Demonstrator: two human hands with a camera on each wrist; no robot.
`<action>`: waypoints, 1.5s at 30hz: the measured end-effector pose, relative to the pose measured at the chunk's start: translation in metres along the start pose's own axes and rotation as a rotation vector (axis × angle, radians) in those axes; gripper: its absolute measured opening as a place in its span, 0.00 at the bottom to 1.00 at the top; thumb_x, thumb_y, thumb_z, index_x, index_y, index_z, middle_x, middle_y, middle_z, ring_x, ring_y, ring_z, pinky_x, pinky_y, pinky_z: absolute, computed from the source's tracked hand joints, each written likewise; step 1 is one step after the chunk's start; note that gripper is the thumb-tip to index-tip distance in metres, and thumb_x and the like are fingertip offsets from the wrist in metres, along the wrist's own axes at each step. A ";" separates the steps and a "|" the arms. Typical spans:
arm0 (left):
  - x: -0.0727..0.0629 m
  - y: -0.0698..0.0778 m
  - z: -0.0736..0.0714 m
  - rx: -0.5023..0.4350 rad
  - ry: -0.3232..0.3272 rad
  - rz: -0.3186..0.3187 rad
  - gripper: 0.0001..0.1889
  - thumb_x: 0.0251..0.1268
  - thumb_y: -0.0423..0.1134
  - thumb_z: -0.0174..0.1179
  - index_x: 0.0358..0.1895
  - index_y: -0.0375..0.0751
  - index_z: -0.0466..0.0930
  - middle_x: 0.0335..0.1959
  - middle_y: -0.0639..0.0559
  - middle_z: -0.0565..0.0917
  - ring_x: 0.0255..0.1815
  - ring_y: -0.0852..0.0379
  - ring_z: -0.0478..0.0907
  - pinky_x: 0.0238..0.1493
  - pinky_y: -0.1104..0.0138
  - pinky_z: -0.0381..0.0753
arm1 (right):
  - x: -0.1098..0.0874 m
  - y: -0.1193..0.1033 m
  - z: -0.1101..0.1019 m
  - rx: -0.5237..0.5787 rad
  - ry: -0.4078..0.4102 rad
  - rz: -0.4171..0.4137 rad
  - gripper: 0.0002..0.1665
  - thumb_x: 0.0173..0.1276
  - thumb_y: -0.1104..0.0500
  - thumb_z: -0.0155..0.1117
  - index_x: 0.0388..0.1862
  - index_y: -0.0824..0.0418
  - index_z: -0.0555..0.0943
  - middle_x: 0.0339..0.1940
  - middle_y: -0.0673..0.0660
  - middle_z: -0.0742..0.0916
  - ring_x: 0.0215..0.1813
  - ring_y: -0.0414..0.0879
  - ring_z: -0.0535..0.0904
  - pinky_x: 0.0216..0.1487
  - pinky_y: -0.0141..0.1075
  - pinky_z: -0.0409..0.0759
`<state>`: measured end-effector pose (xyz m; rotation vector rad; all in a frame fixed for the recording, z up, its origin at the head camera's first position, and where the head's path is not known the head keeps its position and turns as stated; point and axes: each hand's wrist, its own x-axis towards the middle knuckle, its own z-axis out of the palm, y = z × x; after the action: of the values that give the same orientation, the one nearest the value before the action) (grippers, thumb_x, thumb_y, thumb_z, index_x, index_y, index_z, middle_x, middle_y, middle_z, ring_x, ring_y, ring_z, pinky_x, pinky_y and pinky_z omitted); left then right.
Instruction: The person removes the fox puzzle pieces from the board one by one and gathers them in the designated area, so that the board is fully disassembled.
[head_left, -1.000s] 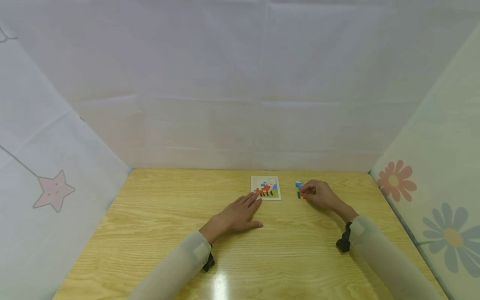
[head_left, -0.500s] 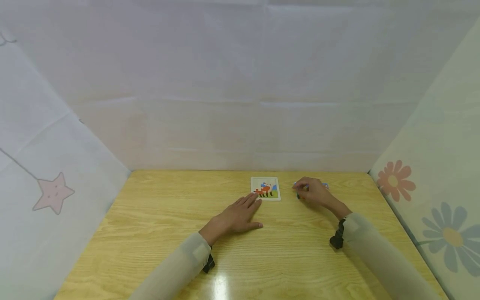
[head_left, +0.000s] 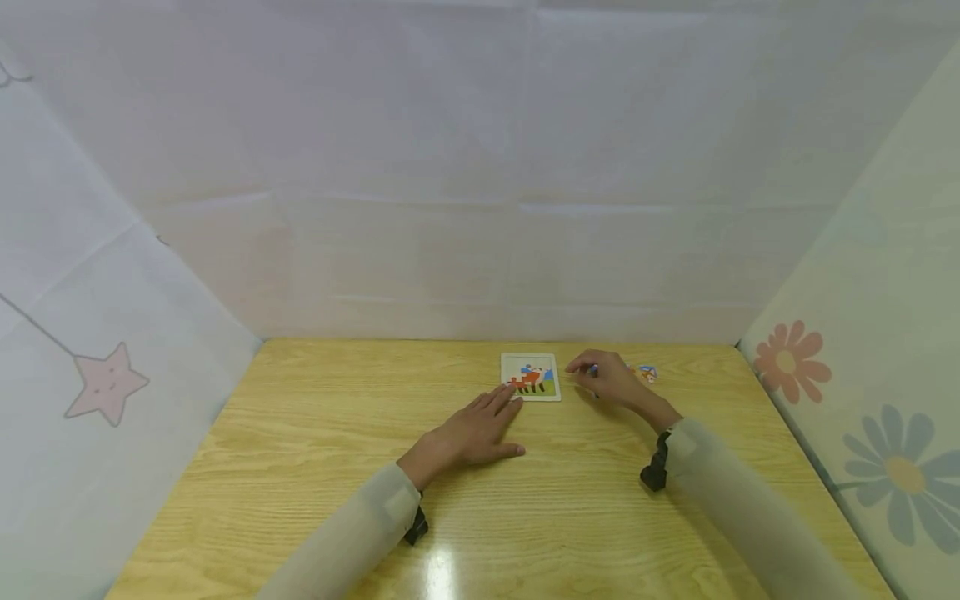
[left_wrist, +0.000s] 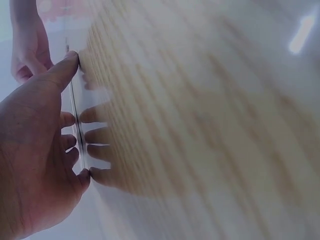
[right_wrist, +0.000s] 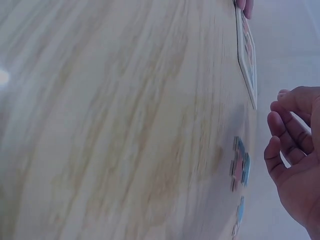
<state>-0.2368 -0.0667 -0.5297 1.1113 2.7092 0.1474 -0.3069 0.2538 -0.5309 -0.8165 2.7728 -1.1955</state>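
Observation:
A square puzzle board (head_left: 531, 359) with a pale rim lies near the back of the table, partly filled with a coloured animal picture. My left hand (head_left: 480, 429) lies flat with spread fingers, and its fingertips rest on the board's lower left edge. Just right of the board, my right hand (head_left: 611, 379) is held above the table with bent fingers. Whether a piece is between its fingertips cannot be seen. Loose puzzle pieces (head_left: 645, 373) lie beneath and behind it, partly hidden in the head view. In the right wrist view, puzzle pieces (right_wrist: 240, 165) lie below the bent fingers.
The wooden table (head_left: 337, 400) has white cloth (head_left: 397, 275) behind it and patterned cloth at both sides. Dark wrist cameras (head_left: 655, 475) are strapped at both wrists. A bright reflection shows on the table near the front.
My right hand has moved left from the loose pieces toward the board, uncovering pieces on its right. My left hand has stayed where it was.

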 end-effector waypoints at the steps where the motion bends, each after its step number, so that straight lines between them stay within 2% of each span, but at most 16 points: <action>1: 0.000 0.000 -0.001 0.001 -0.001 0.000 0.47 0.80 0.69 0.47 0.88 0.42 0.48 0.89 0.41 0.45 0.89 0.44 0.41 0.86 0.49 0.51 | 0.002 0.000 0.001 0.003 0.000 -0.007 0.13 0.74 0.70 0.65 0.54 0.67 0.88 0.49 0.62 0.90 0.47 0.49 0.85 0.43 0.38 0.84; 10: 0.001 0.005 -0.006 -0.002 0.006 0.021 0.47 0.80 0.70 0.47 0.87 0.42 0.50 0.89 0.41 0.46 0.89 0.44 0.42 0.85 0.48 0.52 | 0.016 -0.007 0.014 0.019 -0.014 -0.017 0.13 0.76 0.69 0.65 0.55 0.67 0.88 0.52 0.60 0.90 0.50 0.51 0.86 0.51 0.46 0.87; 16: 0.006 0.008 -0.005 0.032 0.003 0.020 0.47 0.80 0.71 0.45 0.88 0.43 0.49 0.89 0.42 0.46 0.89 0.44 0.42 0.85 0.49 0.52 | 0.024 -0.012 0.019 0.045 -0.025 -0.038 0.13 0.76 0.70 0.66 0.56 0.70 0.87 0.52 0.65 0.89 0.49 0.54 0.86 0.51 0.50 0.87; 31: 0.016 0.013 0.001 0.072 0.013 0.018 0.47 0.80 0.72 0.42 0.88 0.43 0.48 0.89 0.43 0.44 0.89 0.45 0.43 0.86 0.51 0.51 | 0.041 -0.014 0.033 0.018 -0.050 0.007 0.16 0.73 0.70 0.66 0.58 0.70 0.86 0.54 0.64 0.89 0.51 0.54 0.86 0.55 0.50 0.87; 37: 0.016 0.015 0.001 0.089 0.008 0.012 0.47 0.80 0.72 0.43 0.88 0.43 0.48 0.89 0.43 0.44 0.89 0.46 0.43 0.85 0.51 0.53 | 0.046 -0.014 0.038 0.008 -0.080 0.025 0.16 0.75 0.70 0.65 0.59 0.68 0.86 0.54 0.62 0.88 0.49 0.51 0.86 0.51 0.46 0.87; 45: 0.018 0.014 0.002 0.105 0.013 0.018 0.47 0.80 0.73 0.42 0.88 0.43 0.49 0.89 0.43 0.45 0.89 0.46 0.44 0.85 0.52 0.53 | 0.050 -0.013 0.043 -0.015 -0.092 0.071 0.16 0.74 0.66 0.70 0.59 0.66 0.86 0.53 0.59 0.89 0.47 0.47 0.86 0.49 0.42 0.87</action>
<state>-0.2389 -0.0440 -0.5320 1.1673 2.7469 0.0153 -0.3356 0.1943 -0.5431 -0.7474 2.7158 -1.0984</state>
